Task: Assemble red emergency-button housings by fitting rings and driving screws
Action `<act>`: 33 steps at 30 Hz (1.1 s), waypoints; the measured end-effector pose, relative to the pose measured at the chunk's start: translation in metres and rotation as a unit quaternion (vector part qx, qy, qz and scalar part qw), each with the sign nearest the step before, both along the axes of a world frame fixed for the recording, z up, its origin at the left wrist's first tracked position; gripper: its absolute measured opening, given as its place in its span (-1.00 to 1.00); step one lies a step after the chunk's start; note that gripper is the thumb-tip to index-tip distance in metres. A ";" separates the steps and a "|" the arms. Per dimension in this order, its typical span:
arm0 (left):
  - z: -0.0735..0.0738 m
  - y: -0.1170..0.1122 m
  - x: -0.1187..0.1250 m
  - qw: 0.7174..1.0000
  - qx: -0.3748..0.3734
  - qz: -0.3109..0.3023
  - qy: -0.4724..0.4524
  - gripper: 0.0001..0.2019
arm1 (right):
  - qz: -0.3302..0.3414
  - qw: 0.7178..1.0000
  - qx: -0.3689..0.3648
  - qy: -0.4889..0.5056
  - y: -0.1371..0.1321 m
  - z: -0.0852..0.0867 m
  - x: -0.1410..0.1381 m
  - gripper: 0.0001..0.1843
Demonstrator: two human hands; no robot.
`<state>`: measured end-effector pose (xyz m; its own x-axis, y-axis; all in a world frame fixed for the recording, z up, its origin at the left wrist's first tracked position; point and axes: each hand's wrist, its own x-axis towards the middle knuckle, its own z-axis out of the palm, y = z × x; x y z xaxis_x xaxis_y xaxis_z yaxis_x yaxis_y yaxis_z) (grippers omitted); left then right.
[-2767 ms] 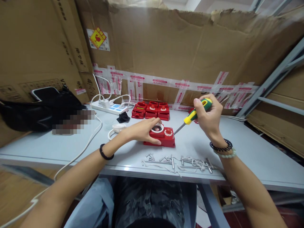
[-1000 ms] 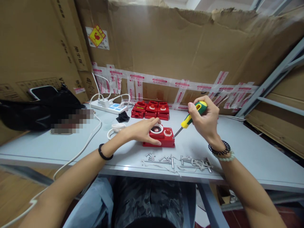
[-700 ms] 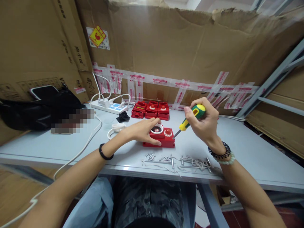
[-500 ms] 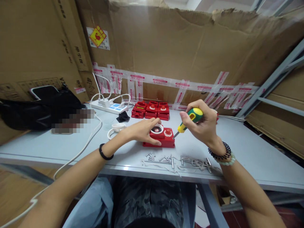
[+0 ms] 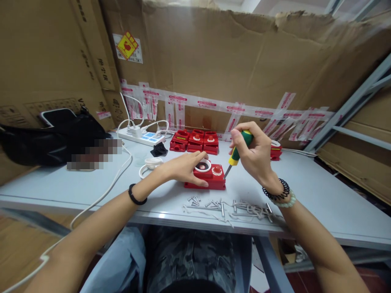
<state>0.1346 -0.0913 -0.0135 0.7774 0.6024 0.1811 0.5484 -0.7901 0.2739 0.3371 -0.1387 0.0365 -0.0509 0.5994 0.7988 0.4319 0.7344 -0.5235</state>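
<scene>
A red box [image 5: 218,184] with a white ring and a round red knob on its top lies on the table. My left hand [image 5: 185,170] grips it from the left, thumb along the front and fingers over the top. My right hand [image 5: 258,152] is closed around the green and yellow handle of a screwdriver [image 5: 235,157]. The shaft slants down to the left, its tip at the right end of the box. Whether the tip sits in a screw is too small to tell. Loose screws [image 5: 214,203] lie in front of the box.
Several metal rods with string [image 5: 252,208] lie near the front edge. Behind the box stand more red boxes [image 5: 195,142], another red box [image 5: 275,153] being at the right. A power strip [image 5: 149,138], white cable [image 5: 114,183], black cloth [image 5: 159,149] and black bag [image 5: 55,138] occupy the left.
My right hand has shifted slightly left and up, and the screwdriver now stands steeper with its handle turned. My left hand and the red box hold their place.
</scene>
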 end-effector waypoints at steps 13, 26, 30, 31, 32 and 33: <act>0.000 -0.001 0.000 1.000 -0.001 0.008 0.008 -0.24 | -0.127 0.983 0.031 -0.129 -0.012 0.011 0.011 -0.77; 0.001 -0.002 0.000 1.000 -0.005 0.004 0.001 -0.25 | -0.135 0.982 0.059 -0.123 -0.010 0.004 0.013 -0.66; 0.001 -0.002 0.000 1.000 -0.005 0.003 0.001 -0.23 | 0.021 0.993 -0.034 -0.111 -0.007 0.004 0.018 -0.55; 0.001 -0.002 0.000 1.000 -0.007 0.004 0.001 -0.22 | 0.042 0.992 -0.047 -0.106 -0.007 0.004 0.019 -0.54; 0.001 -0.002 0.000 1.000 -0.008 0.005 0.002 -0.22 | 0.037 0.993 -0.044 -0.102 -0.006 0.004 0.020 -0.55; 0.001 -0.002 0.000 1.000 -0.008 0.006 0.003 -0.22 | 0.012 0.995 -0.028 -0.099 -0.006 0.004 0.019 -0.56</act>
